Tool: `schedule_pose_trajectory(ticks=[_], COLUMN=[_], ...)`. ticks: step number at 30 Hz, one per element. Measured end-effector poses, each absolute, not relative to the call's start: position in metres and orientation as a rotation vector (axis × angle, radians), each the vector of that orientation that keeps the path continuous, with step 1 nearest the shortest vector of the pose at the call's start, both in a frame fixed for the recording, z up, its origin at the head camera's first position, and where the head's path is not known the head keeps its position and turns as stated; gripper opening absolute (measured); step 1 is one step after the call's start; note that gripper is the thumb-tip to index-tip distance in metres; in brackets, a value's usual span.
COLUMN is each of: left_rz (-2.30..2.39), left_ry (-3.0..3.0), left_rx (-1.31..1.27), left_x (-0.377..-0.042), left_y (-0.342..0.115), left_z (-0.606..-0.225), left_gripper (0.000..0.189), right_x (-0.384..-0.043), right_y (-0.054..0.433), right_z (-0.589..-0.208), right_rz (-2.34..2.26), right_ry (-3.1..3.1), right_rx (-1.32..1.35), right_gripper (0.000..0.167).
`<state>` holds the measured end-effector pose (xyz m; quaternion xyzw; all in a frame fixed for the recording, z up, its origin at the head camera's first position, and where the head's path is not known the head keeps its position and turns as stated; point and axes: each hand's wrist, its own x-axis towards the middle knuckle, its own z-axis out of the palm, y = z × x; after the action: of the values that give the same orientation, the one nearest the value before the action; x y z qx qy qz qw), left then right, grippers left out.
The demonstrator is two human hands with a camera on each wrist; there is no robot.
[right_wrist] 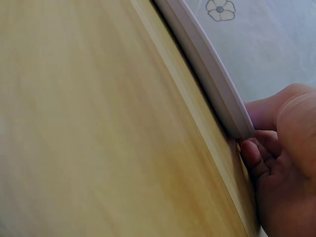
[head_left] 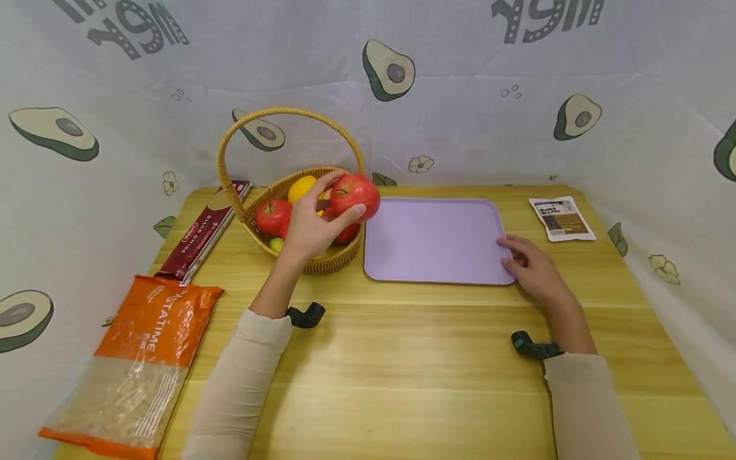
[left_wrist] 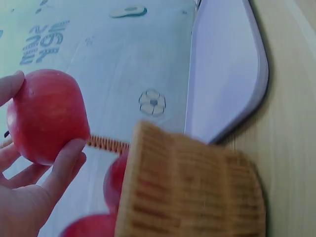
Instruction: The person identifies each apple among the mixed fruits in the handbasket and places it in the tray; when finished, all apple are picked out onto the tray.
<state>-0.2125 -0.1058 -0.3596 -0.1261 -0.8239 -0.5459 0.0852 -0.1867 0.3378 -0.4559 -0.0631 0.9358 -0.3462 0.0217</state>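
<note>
Red round apple above right side of yellow woven basket, left hand curved wide round it; right hand pinches right edge of lilac rectangular tray; I judge lift-out in hand; next calls for steady carry right.

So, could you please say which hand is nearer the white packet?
The right hand, touching the purple tray, is just front-left of the white packet; the left hand, holding an apple, is far to its left.

Wooden table — basket, tray, pouch, spaghetti pack, pasta bag
</note>
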Motion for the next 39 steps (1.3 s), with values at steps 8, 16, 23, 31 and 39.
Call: schedule_pose_trajectory(ticks=[8, 16, 23, 31, 39], left_rz=[-1.646, -1.583, -1.502, -1.475, -1.562], left_ry=[-2.512, -2.561, -2.613, -2.635, -2.562], left_rx=[-0.455, -0.47, -0.419, -0.248, -0.123], left_x=[-0.214, -0.221, -0.23, -0.248, -0.263], left_y=[-0.07, -0.033, -0.009, 0.009, 0.02], left_z=[-0.366, -0.378, -0.392, -0.406, -0.434], left_gripper=[0.072, 0.076, 0.078, 0.076, 0.069], right_x=[-0.188, -0.186, -0.184, -0.183, -0.182], right_y=[0.336, 0.335, 0.334, 0.334, 0.333], right_z=[-0.455, -0.454, -0.454, -0.454, -0.454], right_rz=[-1.088, -1.094, -1.104, -1.111, -1.112], right_ry=[2.89, 2.884, 2.888, 2.891, 2.901], right_rx=[-0.179, -0.158, -0.156, -0.157, -0.159], right_gripper=[0.045, 0.045, 0.044, 0.044, 0.042])
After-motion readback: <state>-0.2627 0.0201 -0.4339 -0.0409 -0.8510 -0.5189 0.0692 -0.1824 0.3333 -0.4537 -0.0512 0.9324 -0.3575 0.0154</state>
